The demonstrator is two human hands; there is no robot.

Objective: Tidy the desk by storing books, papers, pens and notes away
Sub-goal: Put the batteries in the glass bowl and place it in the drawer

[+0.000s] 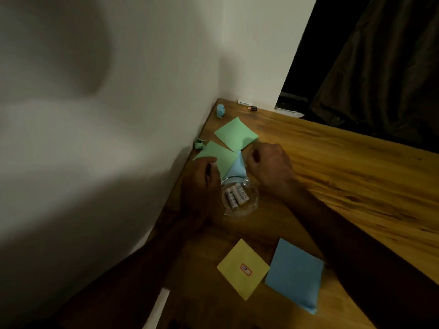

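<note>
Head camera, looking down into the corner of a wooden desk (344, 176) set against a white wall (118, 115), in dim light. I see my left hand (202, 176) in shadow, lying on the near edge of a green note (221, 157); I cannot tell whether it pinches the paper or only rests on it. My right hand (270, 167) is curled like a fist just beside a small blue note (236, 168), and I cannot tell if its fingers hold that note's edge. The small blue note lies partly under the green note and partly behind a clear glass bowl (251, 205), which holds a few white batteries (236, 195) and sits between my wrists. A second green note (236, 134) lies flat farther back, its corner touching the first. Nearer to me, a yellow note (242, 269) with a small red-framed label lies just beside a larger blue note (294, 274). A crumpled blue paper (221, 110) sits in the far corner, and a crumpled green paper (199, 144) against the wall. A dark curtain (380, 79) hangs at the right.
</note>
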